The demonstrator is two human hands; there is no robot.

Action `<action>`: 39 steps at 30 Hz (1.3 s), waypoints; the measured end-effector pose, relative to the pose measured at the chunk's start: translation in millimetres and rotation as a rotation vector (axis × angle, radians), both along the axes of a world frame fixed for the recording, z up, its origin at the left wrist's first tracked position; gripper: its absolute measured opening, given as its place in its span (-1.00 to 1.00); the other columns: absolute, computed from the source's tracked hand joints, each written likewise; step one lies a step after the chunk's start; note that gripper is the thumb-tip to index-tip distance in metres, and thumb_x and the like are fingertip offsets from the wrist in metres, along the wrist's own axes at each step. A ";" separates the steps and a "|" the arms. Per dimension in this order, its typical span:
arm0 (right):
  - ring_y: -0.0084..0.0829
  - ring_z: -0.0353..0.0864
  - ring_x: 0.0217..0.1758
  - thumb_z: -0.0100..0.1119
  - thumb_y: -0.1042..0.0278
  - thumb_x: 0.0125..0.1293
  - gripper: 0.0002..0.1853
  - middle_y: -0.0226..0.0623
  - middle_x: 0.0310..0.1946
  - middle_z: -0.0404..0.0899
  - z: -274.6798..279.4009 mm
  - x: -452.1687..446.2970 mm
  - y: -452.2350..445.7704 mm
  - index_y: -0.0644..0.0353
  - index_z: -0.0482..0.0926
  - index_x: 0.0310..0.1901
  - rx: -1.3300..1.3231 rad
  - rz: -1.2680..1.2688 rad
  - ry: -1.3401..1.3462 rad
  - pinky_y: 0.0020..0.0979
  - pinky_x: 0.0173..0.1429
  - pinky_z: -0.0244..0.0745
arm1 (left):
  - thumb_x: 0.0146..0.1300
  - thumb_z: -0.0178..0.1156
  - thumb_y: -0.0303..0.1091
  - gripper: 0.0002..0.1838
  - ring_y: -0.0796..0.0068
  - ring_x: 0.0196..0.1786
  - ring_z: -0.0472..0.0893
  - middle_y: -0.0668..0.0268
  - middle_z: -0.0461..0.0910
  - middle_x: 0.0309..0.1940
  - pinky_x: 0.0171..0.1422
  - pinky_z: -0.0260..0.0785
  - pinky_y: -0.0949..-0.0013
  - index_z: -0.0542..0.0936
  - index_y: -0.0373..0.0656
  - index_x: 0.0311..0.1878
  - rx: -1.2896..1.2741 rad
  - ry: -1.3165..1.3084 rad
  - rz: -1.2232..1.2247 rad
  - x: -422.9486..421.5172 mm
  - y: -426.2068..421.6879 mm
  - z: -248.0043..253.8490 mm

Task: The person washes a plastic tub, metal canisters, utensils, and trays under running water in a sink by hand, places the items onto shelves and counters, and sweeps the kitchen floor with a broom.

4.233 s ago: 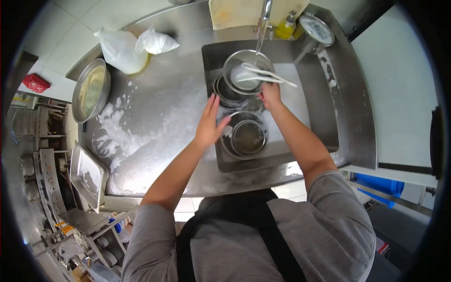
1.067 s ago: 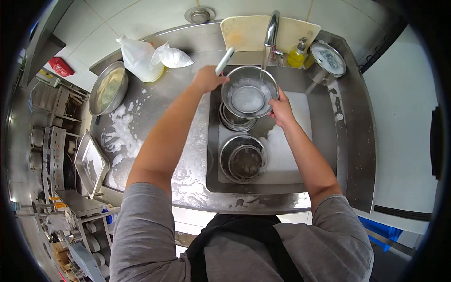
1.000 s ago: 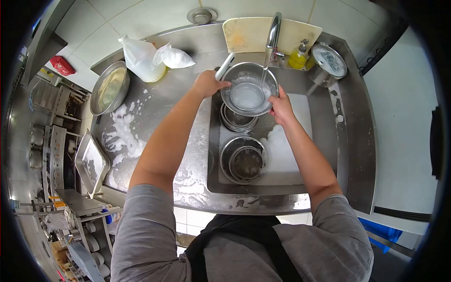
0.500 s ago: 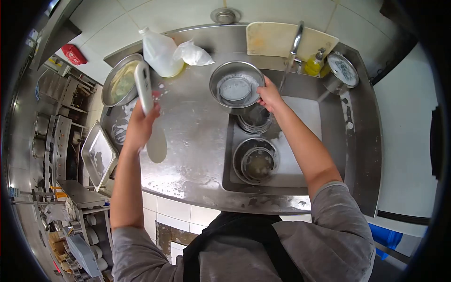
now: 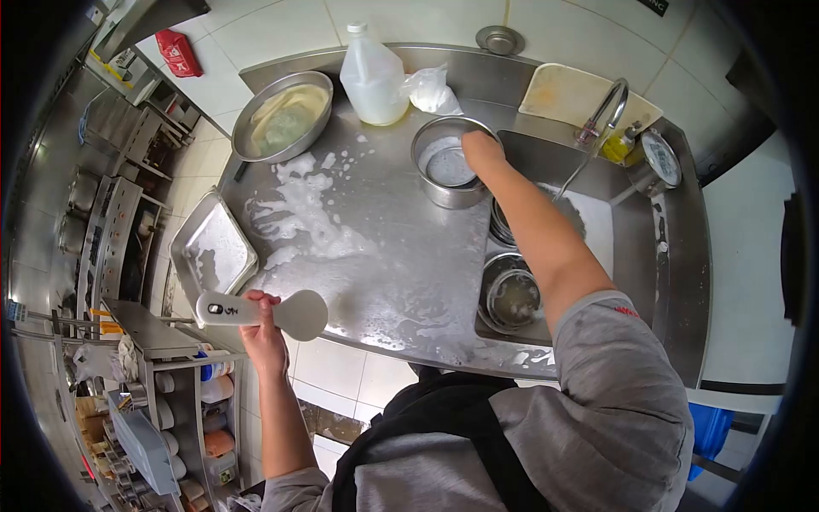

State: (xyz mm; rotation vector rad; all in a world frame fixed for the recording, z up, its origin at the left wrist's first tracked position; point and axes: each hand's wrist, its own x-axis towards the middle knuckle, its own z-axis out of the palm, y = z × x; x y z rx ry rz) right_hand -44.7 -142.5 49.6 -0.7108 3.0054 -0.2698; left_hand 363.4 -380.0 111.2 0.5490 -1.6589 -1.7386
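My left hand (image 5: pixel 266 337) is closed round a white rice paddle (image 5: pixel 303 315), held level above the counter's front left edge. Dark markings show on the paddle's handle. My right hand (image 5: pixel 484 152) reaches over the rim of a deep metal bowl (image 5: pixel 452 196), its fingers hidden down inside. Suds lie in that bowl, which stands on the counter beside the sink. More metal bowls (image 5: pixel 512 299) sit in the sink, partly covered by my right forearm.
White foam (image 5: pixel 311 213) streaks the steel counter (image 5: pixel 401 256). A large metal basin (image 5: pixel 286 115), a plastic jug (image 5: pixel 373 81) and a white bag (image 5: pixel 432 90) stand at the back. Water runs from the faucet (image 5: pixel 610 107). A metal tray (image 5: pixel 213 247) lies at the left.
My left hand has come nearer to me and turned the paddle sideways. My right hand has gone from gripping the bowl's rim to reaching inside it. My view has shifted left.
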 end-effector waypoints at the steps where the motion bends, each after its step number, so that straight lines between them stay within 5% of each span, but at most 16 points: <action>1: -0.05 0.57 -0.04 0.06 0.50 0.09 -0.81 0.03 -0.13 0.56 -1.2 -2.1 -1.6 0.31 0.59 -0.25 -0.022 -0.008 -0.028 -0.11 0.02 0.46 | 0.33 0.06 -0.38 -0.81 0.53 -0.19 0.45 0.32 0.47 -0.32 -0.04 0.28 0.44 0.37 -0.18 -0.04 0.003 0.001 0.000 6.6 -5.8 -1.0; 6: -0.03 0.55 -0.03 0.02 0.52 0.06 -0.77 0.09 -0.15 0.55 -14.1 -21.1 -7.5 0.36 0.58 -0.24 0.071 0.168 -0.038 -0.17 0.03 0.46 | 0.33 0.04 -0.42 -0.87 0.55 -0.24 0.43 0.35 0.44 -0.36 -0.04 0.27 0.46 0.38 -0.17 -0.10 0.092 0.053 0.058 19.7 -27.4 -1.0; 9: -0.03 0.52 0.01 0.00 0.49 0.07 -0.67 0.12 -0.10 0.52 -12.0 -13.2 -1.3 0.37 0.53 -0.10 0.185 0.135 -0.292 -0.24 0.10 0.41 | 0.33 0.04 -0.43 -0.88 0.56 -0.25 0.43 0.36 0.43 -0.36 -0.04 0.28 0.46 0.38 -0.16 -0.11 0.120 0.086 0.089 15.8 -29.1 0.3; 11: -0.05 0.47 0.09 -0.03 0.54 0.07 -0.57 0.15 0.01 0.45 -21.9 -7.6 2.8 0.36 0.44 0.05 -0.073 0.194 -0.201 -0.28 0.16 0.36 | 0.33 0.03 -0.44 -0.89 0.57 -0.25 0.43 0.36 0.43 -0.36 -0.04 0.28 0.47 0.38 -0.16 -0.11 0.135 0.103 0.100 10.2 -27.3 0.9; 16: 0.00 0.43 0.09 -0.16 0.69 0.08 -0.68 0.08 -0.04 0.47 43.0 19.5 19.5 0.31 0.40 -0.10 -0.254 0.260 -0.094 -0.18 0.13 0.35 | 0.32 0.04 -0.45 -0.87 0.55 -0.25 0.43 0.35 0.42 -0.34 -0.05 0.30 0.43 0.37 -0.17 -0.10 0.099 0.128 0.078 -5.4 -5.1 9.9; 18: -0.08 0.50 -0.05 -0.16 0.70 0.13 -0.77 0.00 -0.19 0.48 45.1 10.7 53.0 0.25 0.33 -0.17 -0.516 0.301 0.130 -0.24 0.06 0.38 | 0.32 0.03 -0.46 -0.88 0.55 -0.25 0.42 0.34 0.41 -0.34 -0.05 0.29 0.42 0.37 -0.17 -0.11 0.102 0.143 0.050 -15.9 8.4 19.0; 22: -0.27 0.50 -0.10 -0.06 0.66 0.17 -0.72 -0.11 -0.16 0.44 32.5 -10.6 132.5 0.22 0.30 -0.07 -0.920 0.239 0.174 -0.33 0.03 0.40 | 0.33 0.00 -0.48 -0.91 0.53 -0.27 0.40 0.33 0.39 -0.35 -0.03 0.29 0.40 0.35 -0.17 -0.13 0.120 0.176 -0.009 -40.0 42.3 40.4; 24: -0.37 0.47 -0.06 0.04 0.59 0.18 -0.61 -0.23 -0.09 0.40 23.9 -6.5 167.1 0.16 0.27 0.05 -1.647 -0.117 -0.380 -0.36 0.03 0.41 | 0.33 0.00 -0.48 -0.91 0.53 -0.27 0.40 0.33 0.38 -0.36 -0.03 0.30 0.39 0.35 -0.17 -0.14 0.092 0.197 -0.039 -56.0 61.5 49.2; 27: -0.33 0.46 -0.01 0.06 0.55 0.19 -0.57 -0.27 -0.05 0.41 -20.3 -15.7 213.7 0.11 0.26 0.11 -1.889 -0.278 -0.531 -0.27 0.03 0.43 | 0.34 -0.01 -0.44 -0.88 0.54 -0.27 0.36 0.37 0.35 -0.35 0.01 0.26 0.35 0.33 -0.12 -0.10 0.069 0.190 -0.112 -79.9 98.3 62.2; 31: -0.26 0.47 0.03 0.03 0.53 0.21 -0.53 -0.23 0.02 0.40 -68.5 -19.0 236.2 0.07 0.22 0.17 -2.048 -0.331 -0.595 -0.14 0.00 0.47 | 0.29 0.02 -0.49 -0.82 0.51 -0.28 0.46 0.33 0.41 -0.41 0.02 0.35 0.24 0.32 -0.17 -0.07 0.113 0.089 -0.363 -121.9 159.3 71.9; 39: -0.15 0.45 0.10 -0.01 0.41 0.25 -0.55 -0.30 0.10 0.40 -116.1 -22.9 256.6 0.02 0.27 0.20 -2.247 -0.460 -0.907 -0.01 0.17 0.32 | 0.29 0.08 -0.44 -0.83 0.58 -0.25 0.51 0.36 0.49 -0.39 -0.10 0.35 0.46 0.40 -0.19 -0.07 0.219 -0.049 -0.789 -193.4 275.8 65.6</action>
